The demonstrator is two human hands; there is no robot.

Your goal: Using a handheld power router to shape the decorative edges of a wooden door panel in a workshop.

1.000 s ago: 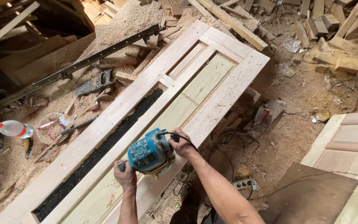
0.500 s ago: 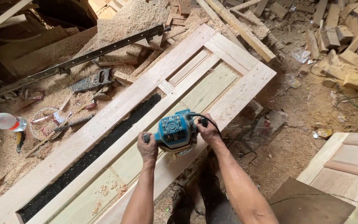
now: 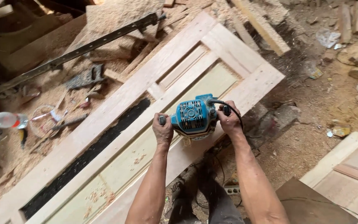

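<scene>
A blue electric router (image 3: 194, 117) rests on the near stile of a pale wooden door frame (image 3: 117, 103) lying flat across the workspace. My left hand (image 3: 163, 130) grips the router's left black handle. My right hand (image 3: 230, 120) grips its right handle, where the black power cord leaves the tool. Wood chips lie on the greenish panel (image 3: 141, 155) beside the router. A long dark open slot (image 3: 83, 159) runs along the frame's far side.
Sawdust and wood scraps cover the ground. A long black metal bar (image 3: 79, 52), a hand saw (image 3: 83, 78) and a plastic bottle (image 3: 5, 120) lie at left. Another door panel (image 3: 349, 166) lies at lower right. A power strip (image 3: 231, 190) sits by my legs.
Both hands have moved the router along the near stile toward the door's far end. The camera view has shifted with them.
</scene>
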